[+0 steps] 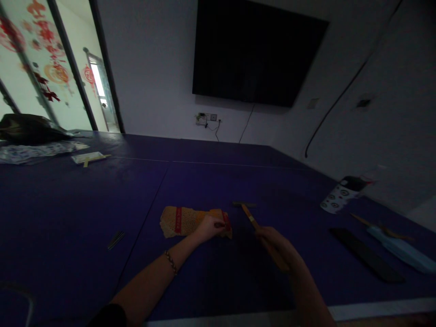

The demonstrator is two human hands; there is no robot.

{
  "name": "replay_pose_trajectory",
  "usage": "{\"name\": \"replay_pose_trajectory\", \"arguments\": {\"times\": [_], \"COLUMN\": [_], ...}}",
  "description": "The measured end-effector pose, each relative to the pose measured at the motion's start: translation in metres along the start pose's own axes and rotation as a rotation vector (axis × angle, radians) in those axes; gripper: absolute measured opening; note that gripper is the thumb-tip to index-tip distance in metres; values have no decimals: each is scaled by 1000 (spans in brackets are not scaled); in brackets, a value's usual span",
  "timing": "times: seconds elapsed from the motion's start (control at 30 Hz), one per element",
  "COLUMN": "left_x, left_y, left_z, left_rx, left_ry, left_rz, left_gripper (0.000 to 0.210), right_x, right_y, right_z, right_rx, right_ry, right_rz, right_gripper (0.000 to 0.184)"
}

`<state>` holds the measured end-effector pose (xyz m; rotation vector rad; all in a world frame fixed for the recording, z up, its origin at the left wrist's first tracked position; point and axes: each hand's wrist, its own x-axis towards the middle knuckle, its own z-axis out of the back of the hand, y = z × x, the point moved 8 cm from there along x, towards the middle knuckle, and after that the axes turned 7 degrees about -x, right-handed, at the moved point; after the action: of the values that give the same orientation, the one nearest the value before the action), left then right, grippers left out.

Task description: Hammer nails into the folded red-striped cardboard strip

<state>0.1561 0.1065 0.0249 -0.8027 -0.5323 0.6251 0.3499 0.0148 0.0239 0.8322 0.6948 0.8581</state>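
A flat, tan and orange dotted piece (190, 221) with red bands lies on the purple tabletop; I cannot tell whether it is cloth or a paper bag. My left hand (208, 228) rests over its right end, fingers closed near a small dark reddish thing (220, 225) too dim to name. My right hand (274, 243) is wrapped round the wooden handle of a hammer (251, 218). The hammer's narrow metal head is just right of the banded piece, apart from it and close to the table.
Several thin metal rods (116, 240) lie at left on the purple table (143, 186). To the right are a dark flat bar (366, 254), a light blue item (402, 249) and a patterned bottle (344, 194). A white tray (89, 157) and a black bag (30, 128) sit far left.
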Motion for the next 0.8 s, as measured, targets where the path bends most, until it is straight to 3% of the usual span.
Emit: {"name": "replay_pose_trajectory", "arguments": {"times": [0.13,0.27,0.37,0.47,0.57,0.63,0.8], "left_x": [0,2,4,5,5,4,5], "left_y": [0,2,4,5,5,4,4], "left_z": [2,2,1,1,1,1,1], "left_rx": [7,4,-6,-18,-26,-29,-37], "left_ry": [-9,-16,-18,-20,-26,-30,-27], "left_rz": [9,14,17,20,18,12,4], "left_gripper": [19,18,17,17,16,16,16], "right_x": [-3,-21,-55,-98,-131,-146,-164], "right_y": [16,25,26,26,17,14,28], "right_z": [-17,-23,-31,-53,-76,-87,-86], "right_rx": [241,389,526,880,918,865,751], "right_ry": [131,92,94,267,321,301,87], "right_rz": [-49,-35,19,63,7,-29,-23], "right_gripper": [10,13,25,37,55,70,85]}}
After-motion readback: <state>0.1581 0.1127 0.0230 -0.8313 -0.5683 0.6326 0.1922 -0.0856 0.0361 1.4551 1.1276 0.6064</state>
